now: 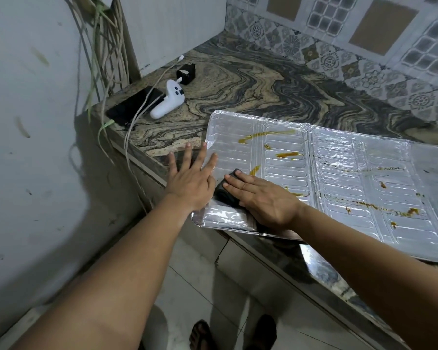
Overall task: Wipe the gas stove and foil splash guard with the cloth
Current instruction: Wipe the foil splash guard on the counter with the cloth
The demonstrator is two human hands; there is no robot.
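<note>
The foil splash guard (339,173) lies flat on the marble counter, its near edge hanging over the counter front. Brown-orange smears streak several of its panels. My left hand (190,178) is spread flat, fingers apart, pressing the guard's left edge and the counter beside it. My right hand (266,198) lies flat on a dark folded cloth (225,193), pressing it onto the guard's near left panel. Most of the cloth is hidden under my palm. No gas stove is in view.
At the counter's (238,82) far left lie a black phone (132,104), a white controller (170,99) and a black charger (186,73) with white cables. Cables hang down the left wall. A patterned tile wall stands behind. My sandalled feet (233,334) are on the tiled floor.
</note>
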